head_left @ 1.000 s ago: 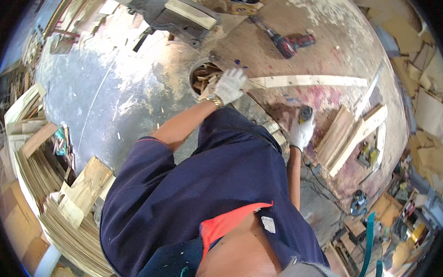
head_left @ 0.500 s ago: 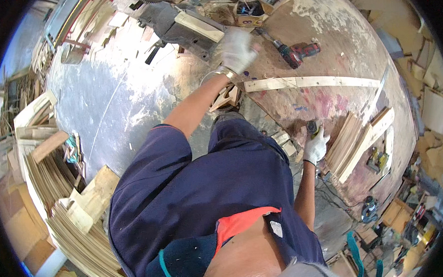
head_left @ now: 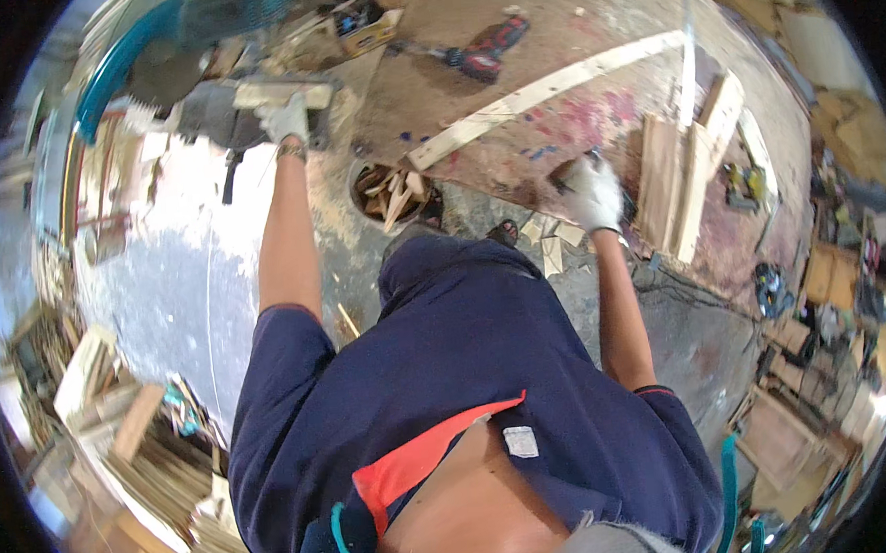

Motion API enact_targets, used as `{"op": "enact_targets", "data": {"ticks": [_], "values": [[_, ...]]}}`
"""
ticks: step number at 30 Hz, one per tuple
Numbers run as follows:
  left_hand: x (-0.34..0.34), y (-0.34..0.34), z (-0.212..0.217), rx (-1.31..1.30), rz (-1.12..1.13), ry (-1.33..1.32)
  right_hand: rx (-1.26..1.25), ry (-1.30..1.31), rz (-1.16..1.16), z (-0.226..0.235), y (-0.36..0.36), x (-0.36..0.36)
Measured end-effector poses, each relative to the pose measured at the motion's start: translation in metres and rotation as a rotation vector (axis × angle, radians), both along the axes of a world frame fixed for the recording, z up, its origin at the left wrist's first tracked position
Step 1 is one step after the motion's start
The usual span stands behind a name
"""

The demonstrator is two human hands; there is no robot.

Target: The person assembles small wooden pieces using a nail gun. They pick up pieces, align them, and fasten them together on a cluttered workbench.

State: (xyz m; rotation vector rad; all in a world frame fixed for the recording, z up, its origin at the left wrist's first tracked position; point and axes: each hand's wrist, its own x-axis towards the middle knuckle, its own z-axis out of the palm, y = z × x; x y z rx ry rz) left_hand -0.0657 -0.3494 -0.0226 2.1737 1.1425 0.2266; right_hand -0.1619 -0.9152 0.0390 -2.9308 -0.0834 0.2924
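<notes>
My left hand [head_left: 285, 122], in a white glove, reaches to the near edge of a pale wood block [head_left: 288, 90] lying on a dark machine bed [head_left: 216, 116]. Its fingers look spread; whether they press on the block is unclear. My right hand [head_left: 595, 192], gloved too, is closed round a small dark object [head_left: 562, 176] over the near edge of the brown worktable [head_left: 498, 183]. The glove hides most of that object. To its right lies a stack of wood strips [head_left: 666, 180]. A long pale strip [head_left: 544, 96] crosses the table beyond.
A red and black cordless drill [head_left: 481, 54] lies on the table's far part. A bucket of wood scraps [head_left: 390, 191] stands between my arms. A yellow and black tool [head_left: 745, 187] lies past the stack. More timber [head_left: 163, 481] is piled at lower left.
My left hand has moved left, from beside the block's right end to its near edge. The view has swung, so the table sits further left. My right hand still grips the small dark object.
</notes>
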Motion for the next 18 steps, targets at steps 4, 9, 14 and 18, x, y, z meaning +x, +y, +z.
{"op": "enact_targets", "data": {"ticks": [4,9,14,18], "values": [[0.013,-0.019,0.006,0.031,0.033,0.15,0.291,-0.177,0.273,-0.004,0.093,0.011],[0.015,-0.021,0.018,0.096,0.042,0.021,0.312,-0.184,0.6,-0.043,0.201,0.023],[0.004,-0.009,0.013,0.049,0.14,0.041,0.262,-0.087,0.677,-0.061,0.21,0.029],[-0.017,0.017,-0.005,-0.191,0.178,-0.331,0.316,-0.238,0.715,-0.071,0.179,0.019]]}}
